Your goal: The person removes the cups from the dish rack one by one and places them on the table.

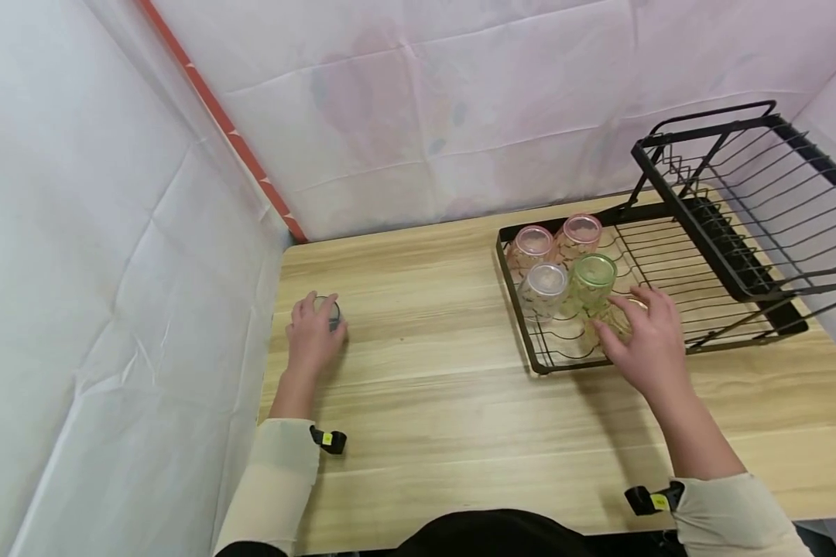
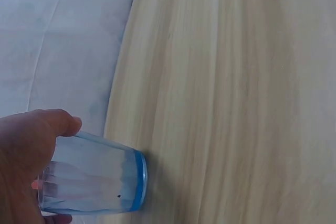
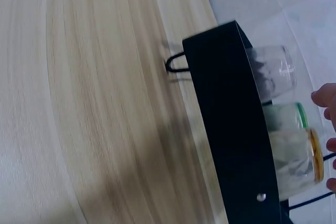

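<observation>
At the left of the table, my left hand [image 1: 311,336] grips a clear glass with a blue ring [image 2: 94,177] from above. Its blue-ringed end stands on the wood in the left wrist view, the thumb and fingers around the other end. Over on the right, my right hand [image 1: 651,340] hovers with spread fingers at an amber-tinted glass [image 3: 294,163] in the front of the black dish rack [image 1: 522,329]. In the right wrist view the fingertips [image 3: 325,98] look apart from that glass. Its lower part is hidden behind the rack's rim.
Beside the amber glass, a green glass [image 1: 592,280], a clear one [image 1: 546,285] and two pink glasses [image 1: 532,246] stand upside down in the rack. A raised upper wire tier [image 1: 759,178] covers the rack's right side. White sheets [image 1: 418,116] hang behind and left.
</observation>
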Motion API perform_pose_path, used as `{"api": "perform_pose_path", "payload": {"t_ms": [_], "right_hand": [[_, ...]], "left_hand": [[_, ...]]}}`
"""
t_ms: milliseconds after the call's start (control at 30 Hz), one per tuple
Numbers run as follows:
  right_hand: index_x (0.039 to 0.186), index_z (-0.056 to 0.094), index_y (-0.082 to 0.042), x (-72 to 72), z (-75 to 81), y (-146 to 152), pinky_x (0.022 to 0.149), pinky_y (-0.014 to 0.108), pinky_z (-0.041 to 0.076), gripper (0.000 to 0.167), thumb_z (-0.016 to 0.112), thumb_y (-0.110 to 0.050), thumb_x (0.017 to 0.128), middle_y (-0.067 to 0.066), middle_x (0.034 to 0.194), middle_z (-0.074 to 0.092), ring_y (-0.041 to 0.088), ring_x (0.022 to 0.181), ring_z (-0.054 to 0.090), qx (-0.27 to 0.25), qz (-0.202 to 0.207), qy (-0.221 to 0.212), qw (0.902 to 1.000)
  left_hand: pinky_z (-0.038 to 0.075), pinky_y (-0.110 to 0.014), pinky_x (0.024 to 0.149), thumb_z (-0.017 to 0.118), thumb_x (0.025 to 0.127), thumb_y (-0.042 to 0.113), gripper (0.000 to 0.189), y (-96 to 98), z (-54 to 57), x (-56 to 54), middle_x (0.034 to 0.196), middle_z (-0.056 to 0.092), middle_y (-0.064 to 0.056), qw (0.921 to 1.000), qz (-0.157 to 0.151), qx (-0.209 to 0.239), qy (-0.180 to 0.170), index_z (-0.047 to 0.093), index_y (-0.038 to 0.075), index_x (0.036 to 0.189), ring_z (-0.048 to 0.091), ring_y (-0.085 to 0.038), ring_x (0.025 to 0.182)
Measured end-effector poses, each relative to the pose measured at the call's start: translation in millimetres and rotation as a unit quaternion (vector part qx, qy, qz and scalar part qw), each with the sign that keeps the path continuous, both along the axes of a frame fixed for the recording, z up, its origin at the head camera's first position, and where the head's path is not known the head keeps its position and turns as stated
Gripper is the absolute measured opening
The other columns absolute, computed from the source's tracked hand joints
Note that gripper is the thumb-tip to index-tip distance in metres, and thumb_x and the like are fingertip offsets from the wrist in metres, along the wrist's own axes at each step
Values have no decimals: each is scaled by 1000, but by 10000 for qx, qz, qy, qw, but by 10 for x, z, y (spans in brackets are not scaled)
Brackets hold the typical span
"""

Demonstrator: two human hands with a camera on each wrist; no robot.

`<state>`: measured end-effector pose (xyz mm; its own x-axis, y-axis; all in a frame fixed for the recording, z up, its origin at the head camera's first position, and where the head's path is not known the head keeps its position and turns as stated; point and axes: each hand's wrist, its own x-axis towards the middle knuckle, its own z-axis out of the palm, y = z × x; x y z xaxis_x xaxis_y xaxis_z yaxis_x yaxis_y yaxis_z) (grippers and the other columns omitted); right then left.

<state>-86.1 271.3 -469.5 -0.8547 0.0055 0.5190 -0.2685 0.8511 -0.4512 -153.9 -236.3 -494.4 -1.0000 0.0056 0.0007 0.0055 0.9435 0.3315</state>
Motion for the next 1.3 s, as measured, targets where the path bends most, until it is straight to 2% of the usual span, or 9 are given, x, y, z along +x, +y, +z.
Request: {"api": "perform_pose_path", "payload": {"t_ms": [100,300,433,600,767,1000,1167,1233,1300], "right_hand": [[121,62,2,29,-20,57,113,63,22,48,77,-12,77,34,136,46,55,128,36,-12,-100,-416,9991],[133,54,1,36,-38,116,114,67,16,56,74,-15,82,35,147,34,57,136,27,55,-135,-949,9954],[140,48,-2,19,-36,133,106,76,19,60,71,-19,87,35,151,27,62,135,22,60,-199,-1462,9890],[146,43,-7,20,-53,144,92,82,25,62,68,-23,91,32,155,22,67,130,24,60,-320,-1945,9804],[143,47,-6,10,-62,141,90,81,28,60,71,-18,89,34,151,28,67,126,29,6,-329,-1785,9834],[133,54,-2,11,0,105,93,78,30,58,77,-11,81,37,140,40,66,119,36,-30,-304,-1296,9911],[130,57,-2,8,95,60,94,74,32,57,79,-11,79,36,132,46,62,117,40,-60,-218,-1030,9944],[131,57,-3,13,147,31,95,74,31,57,79,-13,79,36,131,46,60,117,40,-133,-194,-1025,9944],[132,57,-3,23,202,-1,96,73,31,57,79,-14,80,35,131,47,59,118,40,-205,-182,-1040,9942]], "left_hand": [[34,-73,99,60,96,29,57,-122,-4,-56,158,22,-22,10000,-7,-12,-23,41,18,148,18,-46,145],[25,-73,105,64,95,25,60,-273,-25,-143,160,18,-23,9999,82,111,64,39,16,150,11,-49,146],[20,-73,108,63,96,24,60,-340,-38,-170,160,17,-24,9994,261,184,92,39,15,150,8,-48,147],[19,-73,108,62,96,24,60,-393,-25,-135,160,16,-25,9992,332,241,29,38,14,150,7,-49,147],[18,-75,107,62,96,25,60,-407,-2,-123,160,17,-25,9991,352,247,11,38,14,150,7,-49,147],[7,-77,108,63,95,30,65,-354,104,-111,161,16,-25,9987,421,239,152,35,16,152,4,-45,149],[10,-72,111,68,92,29,63,-158,249,-49,155,25,-25,9972,100,346,650,43,11,147,10,-46,147],[12,-67,113,69,91,27,61,-52,276,-16,152,30,-25,9946,-69,573,858,46,9,144,15,-45,146],[11,-63,116,70,91,25,60,64,281,20,153,31,-23,9905,-217,990,931,47,8,144,17,-44,146]]}}
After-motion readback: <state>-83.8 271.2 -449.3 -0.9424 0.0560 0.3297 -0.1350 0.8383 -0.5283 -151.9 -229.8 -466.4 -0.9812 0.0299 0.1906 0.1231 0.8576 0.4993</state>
